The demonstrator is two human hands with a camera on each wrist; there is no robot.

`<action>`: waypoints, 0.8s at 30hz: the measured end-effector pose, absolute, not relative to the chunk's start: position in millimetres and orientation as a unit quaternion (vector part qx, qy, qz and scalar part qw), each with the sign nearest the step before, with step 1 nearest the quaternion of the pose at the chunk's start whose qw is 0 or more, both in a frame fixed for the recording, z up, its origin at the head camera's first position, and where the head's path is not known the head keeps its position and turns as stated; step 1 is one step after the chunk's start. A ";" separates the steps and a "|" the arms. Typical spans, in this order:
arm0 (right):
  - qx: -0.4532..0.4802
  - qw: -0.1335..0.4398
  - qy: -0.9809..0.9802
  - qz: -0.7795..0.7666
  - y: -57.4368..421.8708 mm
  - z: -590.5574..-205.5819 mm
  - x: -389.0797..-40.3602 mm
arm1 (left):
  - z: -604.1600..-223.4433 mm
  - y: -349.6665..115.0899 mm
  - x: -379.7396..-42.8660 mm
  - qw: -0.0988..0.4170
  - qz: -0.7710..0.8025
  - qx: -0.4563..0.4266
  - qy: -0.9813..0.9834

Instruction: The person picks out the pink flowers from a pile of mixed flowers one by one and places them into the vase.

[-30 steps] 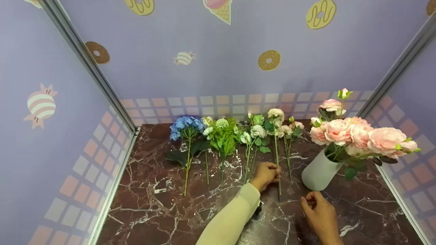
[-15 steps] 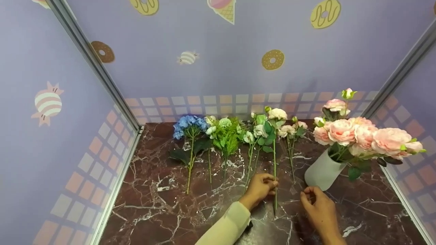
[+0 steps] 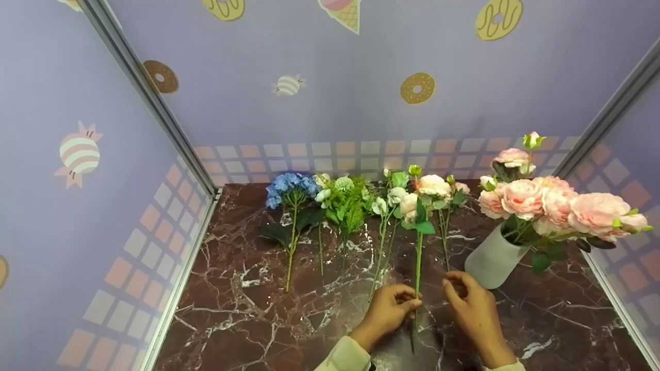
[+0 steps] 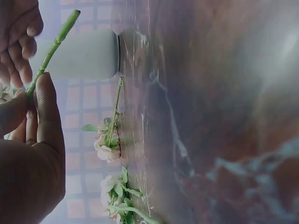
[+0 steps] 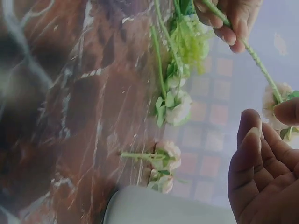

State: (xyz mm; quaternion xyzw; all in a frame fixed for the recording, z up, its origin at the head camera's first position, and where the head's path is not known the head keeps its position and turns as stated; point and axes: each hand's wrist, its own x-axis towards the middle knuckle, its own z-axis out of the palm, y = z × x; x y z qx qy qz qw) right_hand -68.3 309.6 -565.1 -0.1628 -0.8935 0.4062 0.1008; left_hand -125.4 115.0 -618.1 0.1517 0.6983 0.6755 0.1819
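My left hand (image 3: pixel 389 309) pinches the green stem of a cream peony (image 3: pixel 434 185) between thumb and fingers, near the stem's lower end. The flower stands raised off the table, its bare stem tip (image 4: pixel 70 21) clear in the left wrist view. Just right of that stem, my right hand (image 3: pixel 473 309) hovers with loosely bent fingers and holds nothing. In the right wrist view its fingers (image 5: pixel 250 149) are spread apart, near the stem. A white vase (image 3: pixel 492 260) behind the right hand leans a little and carries several pink peonies (image 3: pixel 557 206).
Along the back of the marble table (image 3: pixel 242 324) lie a blue hydrangea (image 3: pixel 291 188), green foliage (image 3: pixel 348 216), white flowers (image 3: pixel 397 196) and small pink flowers (image 3: pixel 460 188). Patterned lilac walls (image 3: pixel 350 93) enclose the back and both sides.
My left hand has drawn the cream peony toward me and lifted it from the row. The right hand has shifted slightly left, closer to the stem. The vase stays put.
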 end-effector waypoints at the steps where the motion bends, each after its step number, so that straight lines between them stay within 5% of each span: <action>1: -0.161 0.100 -0.892 0.410 308.3 -563.5 -69.6 | -617.8 113.6 -123.4 0.183 0.680 0.150 0.694; 11: -0.134 0.068 -0.860 0.488 293.7 -552.4 -81.9 | -621.1 98.4 -112.7 0.206 0.692 0.138 0.677; 24: -0.104 0.041 -0.820 0.561 276.6 -539.9 -92.2 | -621.2 88.8 -108.3 0.164 0.643 0.162 0.730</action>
